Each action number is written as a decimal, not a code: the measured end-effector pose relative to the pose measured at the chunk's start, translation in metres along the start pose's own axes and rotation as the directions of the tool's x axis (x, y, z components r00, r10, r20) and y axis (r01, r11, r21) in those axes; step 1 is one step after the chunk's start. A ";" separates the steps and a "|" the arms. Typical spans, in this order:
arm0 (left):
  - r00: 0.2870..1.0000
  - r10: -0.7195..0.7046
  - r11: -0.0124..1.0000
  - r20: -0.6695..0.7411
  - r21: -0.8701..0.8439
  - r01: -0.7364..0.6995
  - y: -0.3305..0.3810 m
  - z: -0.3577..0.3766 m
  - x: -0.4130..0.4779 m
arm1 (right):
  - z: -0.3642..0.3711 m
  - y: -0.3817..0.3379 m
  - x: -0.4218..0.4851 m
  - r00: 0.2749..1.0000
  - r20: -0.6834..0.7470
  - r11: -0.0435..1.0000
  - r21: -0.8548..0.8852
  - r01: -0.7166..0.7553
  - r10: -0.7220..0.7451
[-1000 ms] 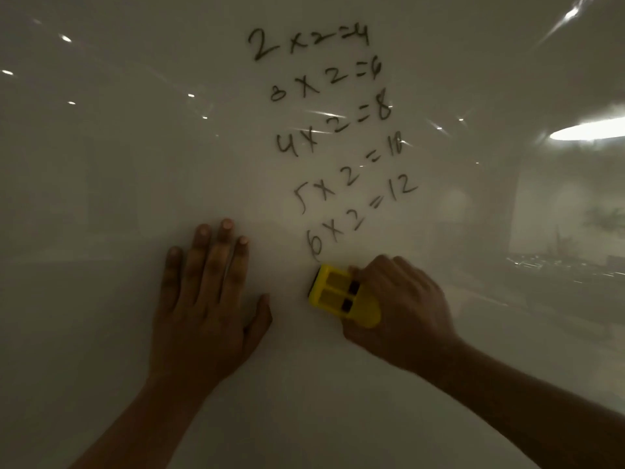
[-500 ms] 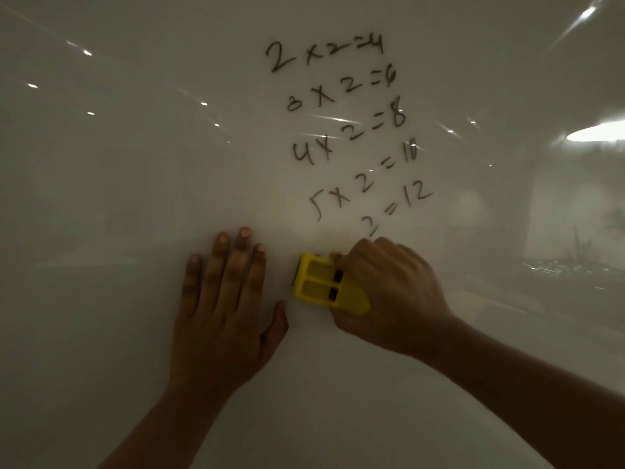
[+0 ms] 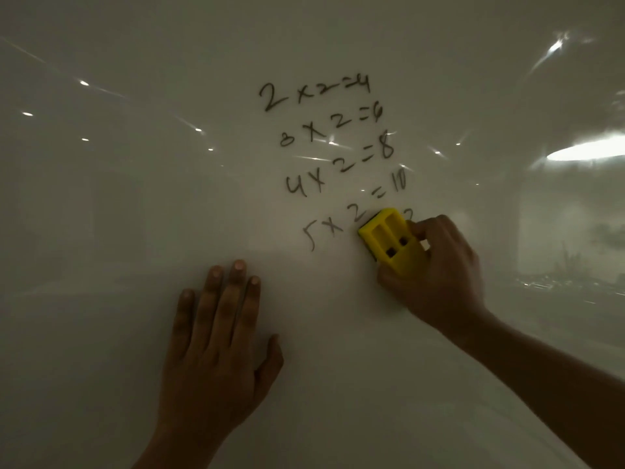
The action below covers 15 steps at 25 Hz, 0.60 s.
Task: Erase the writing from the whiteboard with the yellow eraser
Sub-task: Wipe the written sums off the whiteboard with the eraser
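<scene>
The whiteboard point(image 3: 135, 214) fills the view. Dark handwritten sums point(image 3: 333, 143) run down its middle: 2x2=4, 3x2=6, 4x2=8 and 5x2=10. My right hand point(image 3: 439, 275) grips the yellow eraser point(image 3: 389, 240) and presses it on the board just right of the "5x2", below the "=10". A small dark stroke shows at the eraser's upper right edge. My left hand point(image 3: 220, 340) lies flat on the board below and left of the writing, fingers spread, holding nothing.
The glossy board reflects a bright ceiling lamp point(image 3: 588, 152) at the right edge, small light spots at the left, and a dim room at the right.
The bottom line "6x2=12" has been wiped away almost entirely. My right hand has swept the eraser up and to the right, from beside my left hand to the "5x2" row.
</scene>
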State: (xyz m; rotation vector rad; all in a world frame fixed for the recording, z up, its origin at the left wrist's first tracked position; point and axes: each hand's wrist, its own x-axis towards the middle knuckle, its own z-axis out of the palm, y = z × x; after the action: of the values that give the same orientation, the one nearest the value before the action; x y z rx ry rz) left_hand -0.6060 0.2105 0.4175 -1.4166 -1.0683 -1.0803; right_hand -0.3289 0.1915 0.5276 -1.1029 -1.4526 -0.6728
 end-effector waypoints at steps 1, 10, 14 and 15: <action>1.000 0.001 1.000 -0.004 0.002 -0.001 0.000 0.000 -0.001 | 0.005 -0.004 -0.009 0.994 0.029 0.994 -0.012 0.110 -0.110; 0.998 0.002 0.998 -0.065 0.063 0.002 0.001 0.006 0.001 | -0.007 0.022 0.014 0.994 -0.045 0.995 0.044 -0.093 0.095; 0.999 0.024 0.999 -0.037 0.039 -0.023 0.001 0.001 0.003 | -0.014 0.014 -0.009 0.934 0.220 0.945 -0.100 0.310 -0.283; 0.999 0.040 0.999 -0.033 0.021 -0.039 -0.003 -0.003 0.005 | -0.018 0.016 0.007 0.976 0.164 0.983 -0.094 0.161 -0.144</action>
State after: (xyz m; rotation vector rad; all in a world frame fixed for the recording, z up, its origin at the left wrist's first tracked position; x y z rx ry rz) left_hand -0.6077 0.2083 0.4234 -1.3932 -1.0211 -1.0579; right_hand -0.3064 0.1835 0.5354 -1.1551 -1.6646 -0.7939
